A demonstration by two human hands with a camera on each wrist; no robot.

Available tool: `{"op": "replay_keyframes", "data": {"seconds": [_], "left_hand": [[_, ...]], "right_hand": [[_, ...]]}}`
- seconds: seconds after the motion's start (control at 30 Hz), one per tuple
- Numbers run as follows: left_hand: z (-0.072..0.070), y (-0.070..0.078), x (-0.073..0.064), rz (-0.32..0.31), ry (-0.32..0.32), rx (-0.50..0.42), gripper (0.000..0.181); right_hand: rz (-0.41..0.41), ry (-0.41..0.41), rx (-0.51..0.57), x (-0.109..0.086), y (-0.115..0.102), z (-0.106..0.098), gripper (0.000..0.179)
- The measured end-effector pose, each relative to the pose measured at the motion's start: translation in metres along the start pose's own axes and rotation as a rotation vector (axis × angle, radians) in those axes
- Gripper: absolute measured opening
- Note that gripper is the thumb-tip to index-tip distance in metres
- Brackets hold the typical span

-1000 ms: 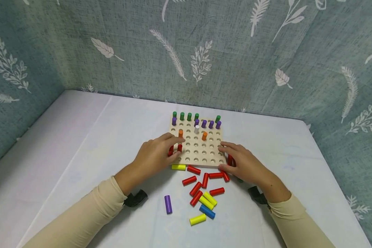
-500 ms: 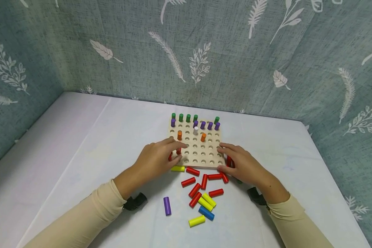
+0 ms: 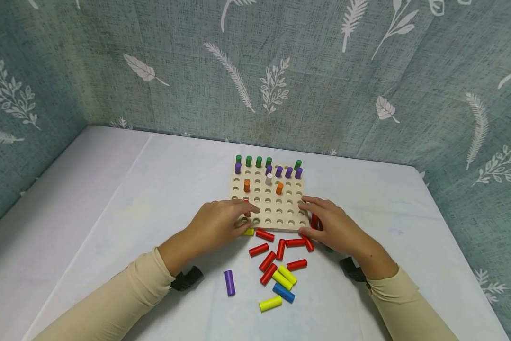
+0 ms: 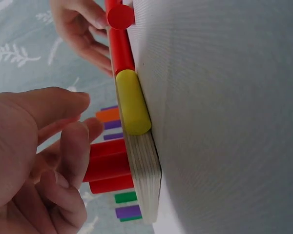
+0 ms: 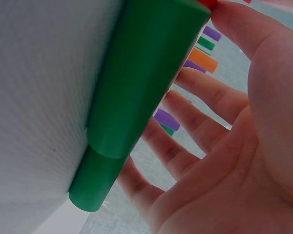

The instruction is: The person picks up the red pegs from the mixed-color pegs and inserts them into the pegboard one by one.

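A wooden peg board carries upright green, purple, orange, white and red pegs. Over its near left corner my left hand hovers with loosely bent fingers, thumb and forefinger apart. The left wrist view has its fingers close beside several standing red pegs; whether a fingertip touches one is unclear. In the head view the left hand mostly hides those pegs. At the board's right edge rests my right hand, fingers spread and relaxed. Below that palm lie two green pegs on the table, beside the board.
Loose red pegs, yellow pegs, a blue peg and a purple peg lie on the white-covered table before the board. A patterned curtain hangs behind.
My left hand has moved a little toward the board's near edge, uncovering the orange peg and covering more of the red pegs and the yellow peg. My right hand stays in place.
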State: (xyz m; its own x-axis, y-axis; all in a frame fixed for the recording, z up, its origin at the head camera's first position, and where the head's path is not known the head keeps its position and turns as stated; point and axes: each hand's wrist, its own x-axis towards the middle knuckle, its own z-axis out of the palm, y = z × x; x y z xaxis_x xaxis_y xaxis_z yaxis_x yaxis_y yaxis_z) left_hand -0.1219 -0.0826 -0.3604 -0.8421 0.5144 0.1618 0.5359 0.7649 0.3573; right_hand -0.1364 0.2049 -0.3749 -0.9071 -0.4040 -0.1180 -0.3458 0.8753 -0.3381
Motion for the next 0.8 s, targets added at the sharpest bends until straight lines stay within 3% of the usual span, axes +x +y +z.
{"op": "replay_keyframes", "data": {"seconds": [0.27,0.5,0.8], "left_hand": [[0.0011,0.0009,0.0004,-0.016,-0.033,-0.005,0.033],[-0.0022,-0.0004,-0.0007,-0.067,-0.069,-0.011,0.025],[-0.0087,-0.0038,-0.0006,-0.075,-0.197,0.0,0.02]], "right_hand": [[0.003,-0.001,0.005,-0.0003,-0.0011,-0.0006,0.072],[0.011,-0.002,0.003,0.0001,-0.0019,-0.0008,0.072],[-0.007,0.005,0.008,-0.0003,-0.0001,-0.0003,0.072]]}}
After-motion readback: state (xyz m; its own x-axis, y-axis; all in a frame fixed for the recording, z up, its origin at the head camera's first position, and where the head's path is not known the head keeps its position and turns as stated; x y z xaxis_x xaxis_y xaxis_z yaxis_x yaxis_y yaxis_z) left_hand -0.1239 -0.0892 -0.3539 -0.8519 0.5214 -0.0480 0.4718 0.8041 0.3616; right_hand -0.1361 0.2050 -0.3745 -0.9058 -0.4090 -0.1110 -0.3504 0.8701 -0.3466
